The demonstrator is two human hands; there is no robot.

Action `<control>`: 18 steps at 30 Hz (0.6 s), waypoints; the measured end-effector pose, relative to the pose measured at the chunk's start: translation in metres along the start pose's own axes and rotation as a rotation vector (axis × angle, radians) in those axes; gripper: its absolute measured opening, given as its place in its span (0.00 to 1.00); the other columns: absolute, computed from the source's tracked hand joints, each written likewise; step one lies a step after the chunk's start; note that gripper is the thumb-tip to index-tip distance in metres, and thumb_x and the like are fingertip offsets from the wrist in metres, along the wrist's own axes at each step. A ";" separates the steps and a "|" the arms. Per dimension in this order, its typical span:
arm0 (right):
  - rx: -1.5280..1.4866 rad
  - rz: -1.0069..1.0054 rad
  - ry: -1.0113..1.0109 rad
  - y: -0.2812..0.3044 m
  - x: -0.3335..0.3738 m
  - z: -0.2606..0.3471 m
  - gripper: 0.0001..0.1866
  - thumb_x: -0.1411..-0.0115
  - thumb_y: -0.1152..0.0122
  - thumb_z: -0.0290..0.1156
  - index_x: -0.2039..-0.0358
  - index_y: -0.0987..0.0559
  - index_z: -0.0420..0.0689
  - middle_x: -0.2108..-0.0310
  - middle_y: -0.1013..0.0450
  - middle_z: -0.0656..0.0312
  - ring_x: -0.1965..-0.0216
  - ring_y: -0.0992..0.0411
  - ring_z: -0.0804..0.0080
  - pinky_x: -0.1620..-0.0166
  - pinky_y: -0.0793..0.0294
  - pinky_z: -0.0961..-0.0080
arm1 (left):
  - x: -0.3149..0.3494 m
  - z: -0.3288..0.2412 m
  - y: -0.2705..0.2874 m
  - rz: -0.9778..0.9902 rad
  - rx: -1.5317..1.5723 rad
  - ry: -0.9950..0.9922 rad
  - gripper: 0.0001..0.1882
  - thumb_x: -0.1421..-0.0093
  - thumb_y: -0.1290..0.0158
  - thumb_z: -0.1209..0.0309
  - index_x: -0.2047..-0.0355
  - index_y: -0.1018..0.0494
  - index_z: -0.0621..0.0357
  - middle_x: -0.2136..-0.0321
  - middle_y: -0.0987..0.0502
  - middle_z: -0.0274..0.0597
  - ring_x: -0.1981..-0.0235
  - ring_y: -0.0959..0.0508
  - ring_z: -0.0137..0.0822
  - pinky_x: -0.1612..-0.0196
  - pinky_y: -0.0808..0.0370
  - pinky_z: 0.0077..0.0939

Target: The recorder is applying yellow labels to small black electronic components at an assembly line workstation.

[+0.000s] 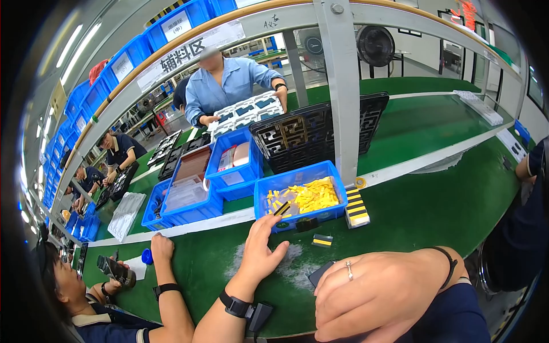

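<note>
My left hand (262, 250) reaches to the near rim of a blue bin (309, 216). Its thumb stands apart from the fingers. A small black-and-yellow strip (282, 208) is at its fingertips; how it is gripped is not clear. Loose yellow pieces (317, 195) lie heaped in that bin. Close to the camera, my right hand (372, 294) is curled over a dark flat block (321, 274), most of it hidden under the fingers. Another black-and-yellow strip (322, 240) lies on the green table between my hands and the bin.
A yellow-and-black striped stack (357, 208) stands right of the bin. Behind are a white post (338, 86), black trays (297, 134) and more blue bins (194, 197). A co-worker's hand (162, 247) rests at left; a person opposite holds a white tray (243, 112).
</note>
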State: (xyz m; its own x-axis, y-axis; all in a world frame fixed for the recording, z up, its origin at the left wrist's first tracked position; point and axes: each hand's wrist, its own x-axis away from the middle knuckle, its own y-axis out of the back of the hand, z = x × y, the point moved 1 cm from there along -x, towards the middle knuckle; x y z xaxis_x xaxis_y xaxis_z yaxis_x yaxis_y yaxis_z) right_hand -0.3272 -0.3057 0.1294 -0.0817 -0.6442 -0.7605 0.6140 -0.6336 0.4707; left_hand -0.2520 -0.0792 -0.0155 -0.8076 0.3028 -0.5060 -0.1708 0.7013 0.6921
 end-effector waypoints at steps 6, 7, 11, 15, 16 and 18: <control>0.032 0.017 0.001 -0.001 0.001 -0.002 0.18 0.52 0.34 0.41 0.71 0.24 0.38 0.73 0.30 0.57 0.71 0.31 0.58 0.68 0.32 0.68 | 0.001 0.001 0.000 0.005 -0.005 0.001 0.30 0.56 0.41 0.73 0.50 0.34 0.58 0.51 0.34 0.55 0.47 0.35 0.51 0.45 0.37 0.39; 0.024 0.017 -0.008 0.001 -0.002 0.000 0.18 0.52 0.34 0.41 0.71 0.24 0.38 0.73 0.30 0.57 0.71 0.31 0.58 0.68 0.32 0.69 | 0.001 0.001 0.000 0.005 -0.004 0.002 0.30 0.56 0.41 0.73 0.50 0.34 0.58 0.51 0.34 0.55 0.47 0.35 0.51 0.45 0.37 0.39; 0.032 0.016 -0.013 0.001 -0.002 0.001 0.18 0.52 0.34 0.41 0.71 0.24 0.38 0.73 0.30 0.57 0.72 0.31 0.58 0.68 0.32 0.69 | 0.000 0.001 0.000 0.007 -0.008 -0.001 0.30 0.56 0.41 0.73 0.50 0.35 0.58 0.51 0.34 0.55 0.47 0.35 0.51 0.45 0.37 0.39; 0.028 0.021 -0.020 -0.001 -0.001 0.001 0.18 0.52 0.34 0.41 0.71 0.24 0.38 0.73 0.30 0.57 0.72 0.32 0.58 0.68 0.32 0.69 | 0.000 0.001 -0.001 0.001 0.002 -0.011 0.30 0.57 0.41 0.73 0.50 0.35 0.58 0.51 0.34 0.54 0.47 0.35 0.51 0.45 0.37 0.39; 0.013 0.009 -0.024 -0.001 0.000 0.001 0.18 0.52 0.35 0.41 0.71 0.24 0.38 0.73 0.30 0.57 0.72 0.32 0.59 0.69 0.32 0.69 | 0.000 0.001 -0.001 0.002 0.002 -0.011 0.30 0.57 0.41 0.73 0.50 0.35 0.58 0.51 0.34 0.54 0.47 0.35 0.51 0.45 0.37 0.39; 0.022 0.016 -0.016 0.000 -0.001 0.001 0.18 0.52 0.35 0.41 0.71 0.24 0.37 0.73 0.30 0.57 0.72 0.32 0.59 0.69 0.32 0.70 | 0.000 0.002 -0.001 0.001 0.004 -0.016 0.30 0.57 0.41 0.74 0.50 0.34 0.58 0.51 0.34 0.54 0.48 0.34 0.51 0.45 0.37 0.39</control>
State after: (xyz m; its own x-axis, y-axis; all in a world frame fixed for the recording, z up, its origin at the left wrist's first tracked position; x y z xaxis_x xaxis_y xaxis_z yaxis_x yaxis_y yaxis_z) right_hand -0.3277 -0.3052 0.1304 -0.0849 -0.6607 -0.7459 0.5982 -0.6325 0.4921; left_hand -0.2507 -0.0791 -0.0169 -0.7989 0.3134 -0.5134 -0.1675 0.7039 0.6903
